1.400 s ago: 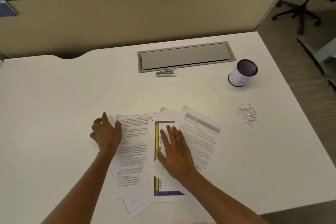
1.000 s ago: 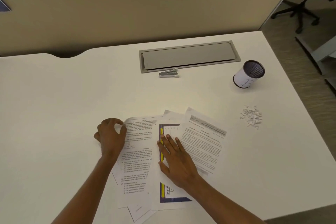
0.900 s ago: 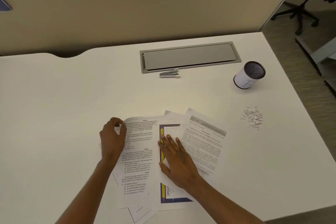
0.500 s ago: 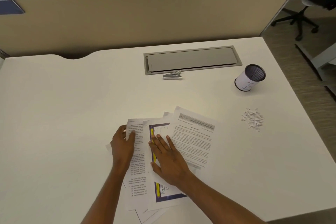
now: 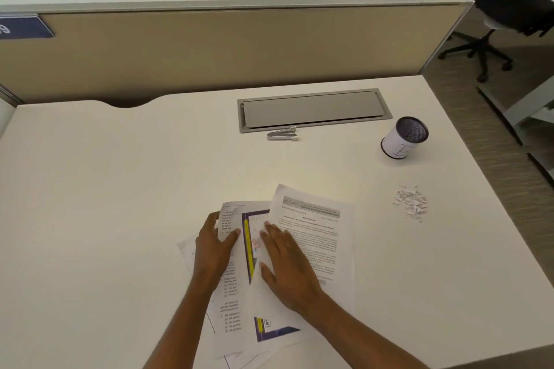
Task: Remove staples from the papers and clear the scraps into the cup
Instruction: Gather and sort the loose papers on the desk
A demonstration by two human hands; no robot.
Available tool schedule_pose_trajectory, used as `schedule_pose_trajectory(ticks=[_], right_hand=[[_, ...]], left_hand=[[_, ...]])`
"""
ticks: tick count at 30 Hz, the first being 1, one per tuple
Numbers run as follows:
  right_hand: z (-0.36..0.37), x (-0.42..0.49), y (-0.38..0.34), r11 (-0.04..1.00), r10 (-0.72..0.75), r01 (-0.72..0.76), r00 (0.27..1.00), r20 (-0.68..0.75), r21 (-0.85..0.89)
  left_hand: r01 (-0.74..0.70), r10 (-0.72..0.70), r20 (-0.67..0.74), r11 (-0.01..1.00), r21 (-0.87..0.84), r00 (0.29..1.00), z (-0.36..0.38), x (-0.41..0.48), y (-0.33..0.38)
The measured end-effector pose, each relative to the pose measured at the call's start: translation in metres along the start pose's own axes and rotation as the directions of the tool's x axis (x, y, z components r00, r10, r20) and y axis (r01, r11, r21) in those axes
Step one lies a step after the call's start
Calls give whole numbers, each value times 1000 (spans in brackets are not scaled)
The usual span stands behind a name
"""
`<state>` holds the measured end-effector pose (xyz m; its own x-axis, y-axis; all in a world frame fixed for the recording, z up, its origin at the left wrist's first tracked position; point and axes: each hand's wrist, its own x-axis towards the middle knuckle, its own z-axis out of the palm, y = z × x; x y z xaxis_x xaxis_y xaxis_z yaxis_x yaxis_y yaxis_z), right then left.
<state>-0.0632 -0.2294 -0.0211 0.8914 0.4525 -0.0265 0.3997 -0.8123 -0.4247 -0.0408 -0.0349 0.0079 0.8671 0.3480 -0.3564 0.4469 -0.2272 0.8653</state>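
Papers (image 5: 311, 249) are lying fanned at the near middle of the white desk (image 5: 120, 219), their long axes running away from us and their heads pointing toward the partition (image 5: 239, 48). The right sheet is leaning slightly rightward. We are pressing our right hand (image 5: 287, 266) flat on them, fingers straight, gripping nothing. Our left hand (image 5: 214, 249) is resting on the left sheet, thumb on top; whether its fingers are pinching the edge we cannot tell. The print is proving too blurred to read. At far right the cup (image 5: 403, 139) is standing mouth up, wearing a white label with a handwritten mark resembling an E. Scraps (image 5: 410, 207) are lying nearer us than the cup. The staple remover (image 5: 283, 135) is lying crosswise.
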Motion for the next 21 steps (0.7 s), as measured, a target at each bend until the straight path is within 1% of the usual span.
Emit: schedule_pose_trajectory(ticks=[2,4,6,8,11,15,19,21], right_hand=[[-5,-3,8,991,131,-133,990,-60,-31],[-8,-11,19,969,237,-242,968,-81,-45],[-8,-22,31,949,302,-307,951,-74,-71],[-6,-33,39,941,325,-329,944,-57,-75],[1,-45,38,962,265,-266,964,-15,-71],[6,-49,19,997,82,-82,996,44,-17],[4,-42,0,999,-15,12,993,119,31],[3,-38,-2,998,-47,41,988,147,40]], left_hand=[[12,-13,-12,999,-33,1000,-3,0,1],[50,-51,-6,996,-75,999,-7,0,0],[51,-50,21,997,-59,999,-10,-2,-4],[8,-8,48,1000,-1,999,-9,-5,-10],[-7,7,41,1000,-5,999,-3,-10,-11],[2,0,27,995,-98,1000,6,-18,-4],[-12,17,47,994,-109,999,11,-21,-7],[-46,52,77,995,-84,996,12,-24,-7]])
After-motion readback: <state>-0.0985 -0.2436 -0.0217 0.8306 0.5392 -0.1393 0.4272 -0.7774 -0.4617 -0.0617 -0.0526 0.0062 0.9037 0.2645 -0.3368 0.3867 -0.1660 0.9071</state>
